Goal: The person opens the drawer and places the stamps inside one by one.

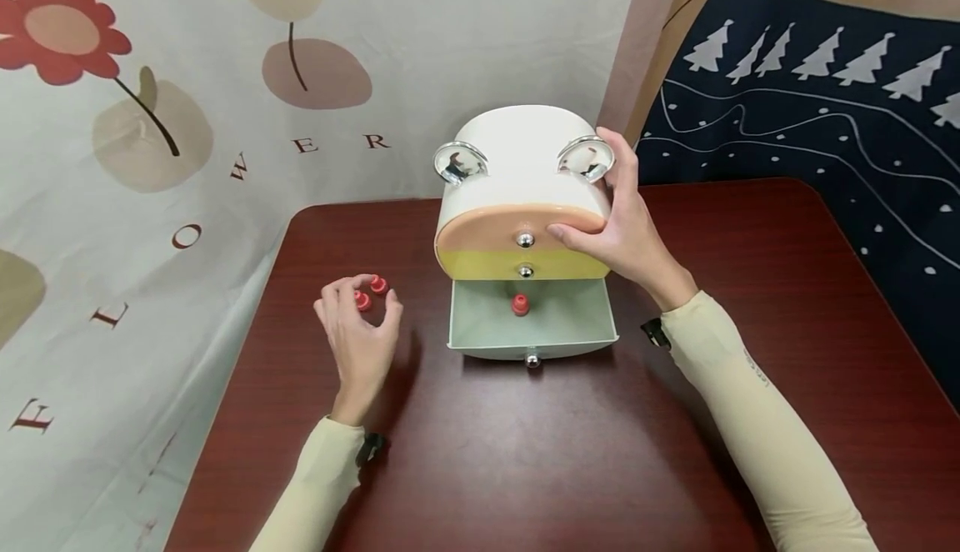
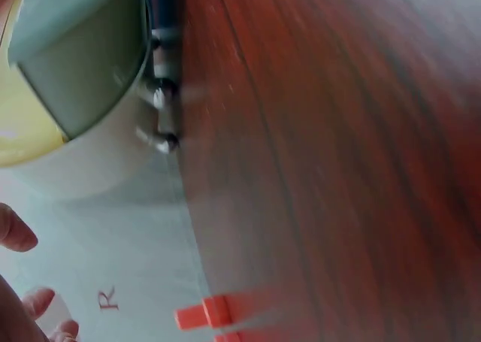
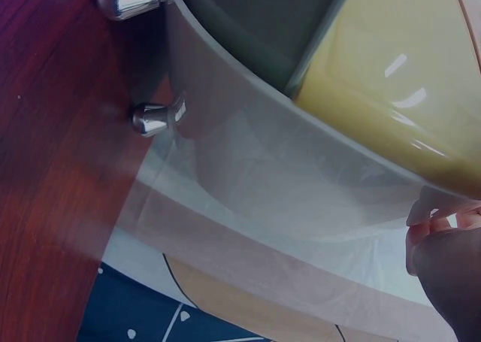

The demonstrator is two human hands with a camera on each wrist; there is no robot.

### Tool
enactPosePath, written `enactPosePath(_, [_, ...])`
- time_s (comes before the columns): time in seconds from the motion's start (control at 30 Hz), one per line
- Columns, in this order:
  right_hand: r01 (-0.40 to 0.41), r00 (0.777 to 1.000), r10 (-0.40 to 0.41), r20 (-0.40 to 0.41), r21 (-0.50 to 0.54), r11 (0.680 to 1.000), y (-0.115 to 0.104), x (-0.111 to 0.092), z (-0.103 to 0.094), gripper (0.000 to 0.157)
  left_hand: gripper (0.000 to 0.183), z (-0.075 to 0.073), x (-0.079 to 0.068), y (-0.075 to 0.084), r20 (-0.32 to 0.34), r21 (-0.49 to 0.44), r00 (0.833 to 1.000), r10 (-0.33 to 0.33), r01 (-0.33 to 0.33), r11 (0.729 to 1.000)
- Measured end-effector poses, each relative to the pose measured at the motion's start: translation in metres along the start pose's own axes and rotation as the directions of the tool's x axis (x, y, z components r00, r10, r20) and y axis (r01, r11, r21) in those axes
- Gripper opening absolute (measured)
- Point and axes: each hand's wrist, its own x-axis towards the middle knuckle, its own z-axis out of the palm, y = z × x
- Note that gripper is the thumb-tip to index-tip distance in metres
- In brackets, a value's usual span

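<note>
A round clock-shaped drawer box [image 1: 525,160] stands on the table, with a white body and orange and yellow drawer fronts. Its pale green bottom drawer [image 1: 480,331] is pulled out, and a small red knobbed piece [image 1: 520,306] sits inside. My right hand [image 1: 633,231] grips the box's right side, thumb on the orange front and fingers behind by the silver bell. Left of the box, my left hand [image 1: 354,331] hovers with thumb and fingers spread around two more red pieces [image 1: 378,285]. In the left wrist view, the fingers [image 2: 16,231] appear apart from the red pieces [image 2: 214,312].
The reddish-brown table [image 1: 555,452] meets a white flower-print cloth [image 1: 420,52] behind and at left. A dark blue cloth with trees [image 1: 795,118] hangs at the right. Silver feet [image 3: 154,119] hold the box off the table.
</note>
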Motion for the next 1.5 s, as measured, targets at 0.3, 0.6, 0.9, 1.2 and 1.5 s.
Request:
enactPosePath(0.3, [0.006, 1.000, -0.006, -0.002, 0.005, 1.000, 0.002, 0.000, -0.001, 0.126, 0.044, -0.017, 0.005, -0.029, 0.150, 0.100, 0.974, -0.168, 0.154, 0.983])
enactPosePath(0.6, [0.001, 1.000, -0.001, -0.001, 0.014, 1.000, 0.001, -0.001, 0.000, 0.123, 0.043, -0.026, 0.011, -0.044, 0.314, 0.162, 0.922, -0.227, 0.184, 0.970])
enactPosePath(0.9, [0.007, 1.000, -0.007, 0.001, 0.029, 1.000, 0.001, -0.001, 0.000, 0.123, 0.039, -0.028, 0.014, -0.049, 0.371, 0.189, 0.898, -0.237, 0.177, 0.966])
enactPosePath(1.2, [0.005, 1.000, -0.005, -0.001, 0.033, 0.999, -0.003, 0.000, 0.000, 0.120, 0.013, -0.035, 0.015, -0.049, 0.265, 0.254, 0.926, -0.270, 0.203, 0.946])
enactPosePath(1.5, [0.012, 1.000, -0.013, 0.012, 0.055, 0.998, -0.037, 0.000, 0.000, 0.108, 0.009, -0.040, 0.010, -0.048, 0.288, 0.263, 0.927, -0.240, 0.165, 0.951])
